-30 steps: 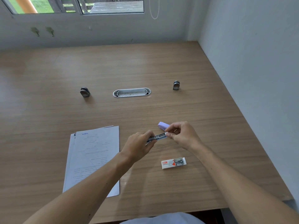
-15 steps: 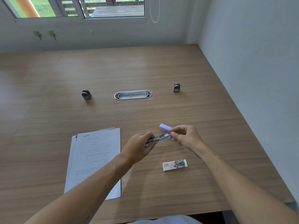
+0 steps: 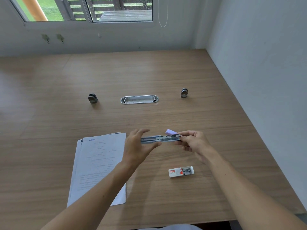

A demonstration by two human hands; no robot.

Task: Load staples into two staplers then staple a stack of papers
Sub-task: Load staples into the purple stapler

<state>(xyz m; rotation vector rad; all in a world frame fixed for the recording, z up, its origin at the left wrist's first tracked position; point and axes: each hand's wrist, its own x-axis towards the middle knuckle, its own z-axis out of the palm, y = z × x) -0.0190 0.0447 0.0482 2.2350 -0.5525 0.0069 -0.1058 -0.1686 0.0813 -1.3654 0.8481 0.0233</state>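
Observation:
I hold a slim blue-grey stapler (image 3: 166, 138) level above the table, its metal staple channel showing on top. My left hand (image 3: 137, 151) has the left end between the thumb below and loosely spread fingers above. My right hand (image 3: 195, 143) pinches the right end. A lilac stapler (image 3: 171, 131) shows just behind the held one, mostly hidden by it. A small white and red staple box (image 3: 181, 171) lies on the table below my right hand. The stack of printed papers (image 3: 99, 163) lies to the left, partly under my left forearm.
The wooden table (image 3: 166, 80) meets a white wall along its right edge. A metal oval cable slot (image 3: 139, 99) sits mid-table between two small metal fittings (image 3: 92, 98) (image 3: 184, 93). A window runs along the far wall.
The held stapler now reaches much further left and lies level. My left hand has slid left along it and its fingers have spread. My right hand still pinches the right end.

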